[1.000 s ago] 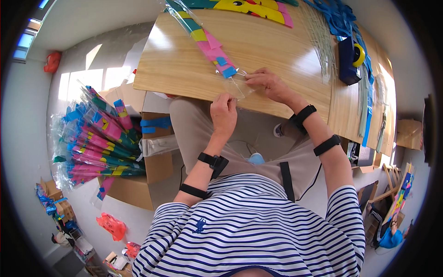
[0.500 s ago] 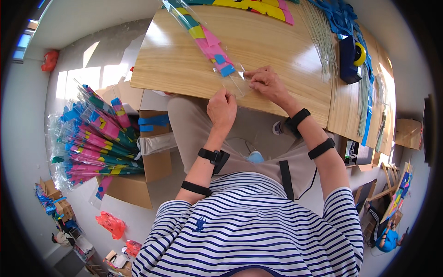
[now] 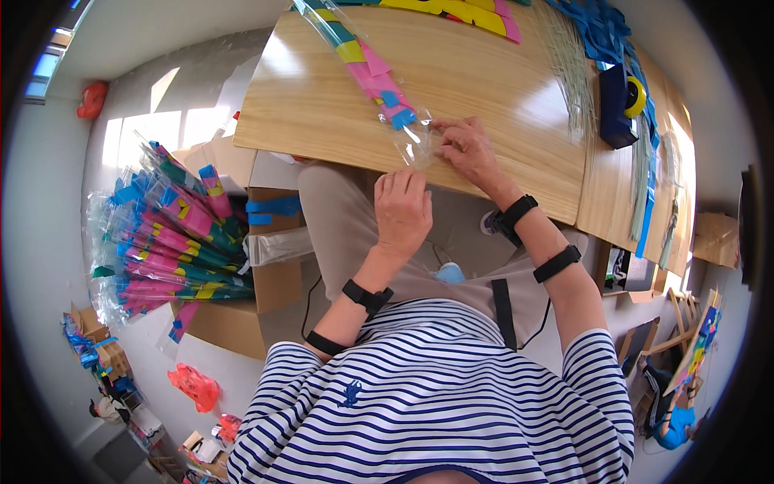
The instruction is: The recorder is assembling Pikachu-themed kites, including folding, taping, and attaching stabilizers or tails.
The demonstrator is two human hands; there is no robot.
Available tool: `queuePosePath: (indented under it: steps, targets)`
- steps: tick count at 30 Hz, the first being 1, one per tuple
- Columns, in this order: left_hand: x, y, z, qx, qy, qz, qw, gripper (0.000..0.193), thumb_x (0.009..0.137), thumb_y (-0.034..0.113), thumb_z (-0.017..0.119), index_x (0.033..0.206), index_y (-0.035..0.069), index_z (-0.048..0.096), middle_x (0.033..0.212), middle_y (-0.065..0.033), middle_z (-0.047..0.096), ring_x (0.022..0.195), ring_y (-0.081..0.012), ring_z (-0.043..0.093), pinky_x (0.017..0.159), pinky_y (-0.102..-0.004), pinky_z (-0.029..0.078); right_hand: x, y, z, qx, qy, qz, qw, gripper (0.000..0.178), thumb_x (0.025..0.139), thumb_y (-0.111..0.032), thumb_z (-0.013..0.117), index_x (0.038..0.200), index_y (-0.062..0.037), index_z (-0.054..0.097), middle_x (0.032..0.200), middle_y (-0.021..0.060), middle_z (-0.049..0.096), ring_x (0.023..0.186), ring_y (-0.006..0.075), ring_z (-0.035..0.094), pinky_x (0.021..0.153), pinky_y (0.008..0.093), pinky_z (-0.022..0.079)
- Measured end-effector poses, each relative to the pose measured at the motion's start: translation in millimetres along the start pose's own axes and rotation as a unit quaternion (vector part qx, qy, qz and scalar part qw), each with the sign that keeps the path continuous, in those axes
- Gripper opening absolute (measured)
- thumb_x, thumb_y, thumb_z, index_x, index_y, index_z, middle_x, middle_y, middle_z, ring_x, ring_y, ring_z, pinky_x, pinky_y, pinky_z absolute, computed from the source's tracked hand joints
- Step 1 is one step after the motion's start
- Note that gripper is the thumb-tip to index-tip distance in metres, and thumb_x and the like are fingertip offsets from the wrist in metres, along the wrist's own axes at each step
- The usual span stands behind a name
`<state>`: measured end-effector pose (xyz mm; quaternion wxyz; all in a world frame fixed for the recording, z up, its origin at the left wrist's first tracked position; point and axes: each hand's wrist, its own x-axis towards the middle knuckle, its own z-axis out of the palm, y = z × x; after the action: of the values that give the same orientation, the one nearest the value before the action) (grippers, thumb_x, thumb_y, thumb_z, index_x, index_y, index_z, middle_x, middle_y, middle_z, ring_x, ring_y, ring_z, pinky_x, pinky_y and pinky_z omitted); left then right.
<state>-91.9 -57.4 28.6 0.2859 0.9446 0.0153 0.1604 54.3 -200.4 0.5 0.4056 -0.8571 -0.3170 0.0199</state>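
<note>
On the wooden table lies a clear plastic sleeve [image 3: 413, 148] with a rolled bundle of fabric [image 3: 375, 77] inside, coloured teal, yellow, pink and blue. Its loose, see-through end reaches toward the table's near edge. My left hand [image 3: 403, 208] is at that edge, knuckles up, its bent fingers closed on the sleeve's end; the thumb is hidden beneath. My right hand [image 3: 470, 156] rests on the table beside the sleeve, thumb and forefinger pinched at its right side.
Many similar sleeved bundles [image 3: 181, 234] stand in a cardboard box [image 3: 218, 327] at left. Toward the right of the table [image 3: 500, 89] are thin pale sticks [image 3: 571, 81], blue straps [image 3: 592, 28] and a dark tape dispenser [image 3: 617, 105] with yellow tape. A person [image 3: 677, 419] sits far right.
My left hand has moved right and turned, with its fingers now side by side over the sleeve's end. My right hand stays pinched beside the sleeve. The whole view has shifted slightly.
</note>
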Motion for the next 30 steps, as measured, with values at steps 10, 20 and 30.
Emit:
queuePosePath:
  steps: [10, 20, 30]
  targets:
    - [-10.7, 1.5, 20.3, 0.056, -0.105, 0.021, 0.993, 0.089, 0.068, 0.018, 0.083, 0.143, -0.006, 0.041, 0.152, -0.024, 0.037, 0.145, -0.0371, 0.031, 0.117, -0.0576, 0.021, 0.9, -4.2, -0.9, -0.006, -0.011, 0.007, 1.0, 0.014, 0.074, -0.012, 0.075, 0.074, -0.0058, 0.062, 0.125, -0.0005, 0.068, 0.097, 0.0281, 0.05, 0.09, 0.0388, 0.044]
    - [-7.3, -1.6, 18.0, 0.093, -0.113, 0.008, 0.989, 0.089, 0.068, 0.02, 0.083, 0.145, 0.001, 0.042, 0.151, -0.0144, 0.04, 0.142, -0.0312, 0.037, 0.112, -0.0682, 0.019, 2.5, -4.3, 5.5, -0.042, 0.041, 0.022, 0.998, 0.027, 0.069, -0.008, 0.076, 0.092, -0.0045, 0.063, 0.121, 0.0086, 0.063, 0.105, 0.033, 0.055, 0.091, 0.0418, 0.046]
    - [-0.1, -7.7, 17.7, 0.108, -0.113, 0.019, 0.988, 0.08, 0.07, 0.017, 0.081, 0.142, 0.007, 0.049, 0.146, -0.0087, 0.045, 0.138, -0.0269, 0.04, 0.11, -0.0686, 0.023, -18.4, -18.5, 4.4, -0.188, 0.015, -0.057, 0.98, 0.043, 0.081, -0.015, 0.071, 0.122, -0.0042, 0.06, 0.137, 0.0125, 0.055, 0.124, 0.0326, 0.049, 0.106, 0.0454, 0.04]
